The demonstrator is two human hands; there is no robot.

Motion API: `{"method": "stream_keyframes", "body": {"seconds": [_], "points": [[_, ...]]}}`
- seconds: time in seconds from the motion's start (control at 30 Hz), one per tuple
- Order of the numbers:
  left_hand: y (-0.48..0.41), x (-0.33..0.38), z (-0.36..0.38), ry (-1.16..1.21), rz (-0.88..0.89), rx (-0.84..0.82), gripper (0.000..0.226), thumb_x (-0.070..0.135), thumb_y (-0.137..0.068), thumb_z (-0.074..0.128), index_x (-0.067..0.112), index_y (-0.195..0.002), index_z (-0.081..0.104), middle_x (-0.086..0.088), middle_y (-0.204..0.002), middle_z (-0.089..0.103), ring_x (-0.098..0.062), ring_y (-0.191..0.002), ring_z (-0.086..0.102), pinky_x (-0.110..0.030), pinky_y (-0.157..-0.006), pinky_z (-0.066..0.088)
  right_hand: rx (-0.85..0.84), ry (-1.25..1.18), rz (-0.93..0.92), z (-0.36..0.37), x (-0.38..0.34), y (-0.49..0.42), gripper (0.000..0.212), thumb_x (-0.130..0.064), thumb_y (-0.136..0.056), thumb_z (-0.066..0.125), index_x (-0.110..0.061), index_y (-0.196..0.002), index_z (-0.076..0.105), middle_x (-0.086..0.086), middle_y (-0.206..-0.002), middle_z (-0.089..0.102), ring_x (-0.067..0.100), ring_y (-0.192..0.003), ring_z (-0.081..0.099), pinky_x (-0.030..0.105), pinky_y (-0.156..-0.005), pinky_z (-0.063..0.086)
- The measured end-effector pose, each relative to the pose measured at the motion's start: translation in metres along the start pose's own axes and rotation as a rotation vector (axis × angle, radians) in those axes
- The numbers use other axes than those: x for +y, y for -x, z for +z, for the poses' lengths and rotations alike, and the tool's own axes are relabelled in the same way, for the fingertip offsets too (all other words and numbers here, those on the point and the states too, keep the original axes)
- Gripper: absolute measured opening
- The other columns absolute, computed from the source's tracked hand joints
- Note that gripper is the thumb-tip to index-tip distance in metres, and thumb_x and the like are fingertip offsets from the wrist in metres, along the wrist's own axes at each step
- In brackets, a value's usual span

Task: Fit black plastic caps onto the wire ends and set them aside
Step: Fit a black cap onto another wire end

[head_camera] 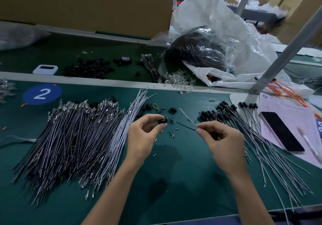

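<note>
Left hand pinches black cap, right hand pinches white wire; uncapped wires piled left of hands, capped wires right.

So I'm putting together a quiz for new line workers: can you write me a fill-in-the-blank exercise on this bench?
1. The left hand pinches a black ____.
2. The right hand pinches two thin wires, one black, one ____.
3. The blue sticker shows the number ____.
4. The phone lies to the ____ of the capped wires.

Missing words: cap; white; 2; right.
</note>
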State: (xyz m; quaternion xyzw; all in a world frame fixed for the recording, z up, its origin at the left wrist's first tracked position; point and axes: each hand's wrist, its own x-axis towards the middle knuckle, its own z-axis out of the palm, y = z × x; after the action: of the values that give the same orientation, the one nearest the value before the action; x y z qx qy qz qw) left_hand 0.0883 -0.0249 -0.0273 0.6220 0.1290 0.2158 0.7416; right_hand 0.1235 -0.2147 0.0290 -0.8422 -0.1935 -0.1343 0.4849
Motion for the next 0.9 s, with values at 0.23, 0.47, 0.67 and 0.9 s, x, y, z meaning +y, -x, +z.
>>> {"method": "stream_keyframes", "body": {"seconds": [0.23,0.47,0.67,0.9], "points": [[0.0037,0.0013,-0.0029,-0.008,0.066,-0.013,0.030,-0.007,-0.079,0.073,0.021,-0.089,0.075,0.001,-0.087,0.077,-0.015,-0.086,0.073,-0.020,-0.075,0.057,-0.085,0.037,-0.032,0.0015,-0.0069,-0.0005,0.016,-0.004,-0.075,0.080,-0.019,-0.079,0.077,-0.020,-0.073,0.071,0.001,-0.066,0.067,0.008,-0.064,0.049],[0.0054,0.0025,-0.0026,0.029,0.103,-0.019,0.028,-0.012,-0.079,0.071,0.013,-0.092,0.074,-0.001,-0.087,0.077,-0.014,-0.085,0.073,-0.019,-0.077,0.055,-0.099,0.040,-0.012,0.0026,-0.0072,-0.0037,0.015,-0.005,-0.075,0.081,-0.019,-0.077,0.076,-0.020,-0.071,0.070,0.000,-0.064,0.066,0.006,-0.063,0.046],[0.0060,0.0032,-0.0044,0.057,0.119,-0.031,0.030,-0.013,-0.077,0.071,0.013,-0.091,0.074,0.001,-0.085,0.077,-0.013,-0.085,0.073,-0.018,-0.079,0.054,-0.101,0.045,-0.016,0.0033,-0.0077,-0.0040,0.014,-0.005,-0.075,0.081,-0.019,-0.078,0.077,-0.020,-0.072,0.071,0.000,-0.065,0.066,0.006,-0.064,0.047],[0.0078,0.0029,-0.0027,0.030,0.121,-0.079,0.031,-0.012,-0.075,0.074,0.014,-0.091,0.074,0.001,-0.086,0.077,-0.012,-0.084,0.073,-0.015,-0.077,0.053,-0.087,-0.008,0.001,0.0093,-0.0069,-0.0044,0.020,-0.004,-0.076,0.080,-0.023,-0.077,0.075,-0.019,-0.071,0.071,0.000,-0.064,0.066,0.007,-0.064,0.048]]}}
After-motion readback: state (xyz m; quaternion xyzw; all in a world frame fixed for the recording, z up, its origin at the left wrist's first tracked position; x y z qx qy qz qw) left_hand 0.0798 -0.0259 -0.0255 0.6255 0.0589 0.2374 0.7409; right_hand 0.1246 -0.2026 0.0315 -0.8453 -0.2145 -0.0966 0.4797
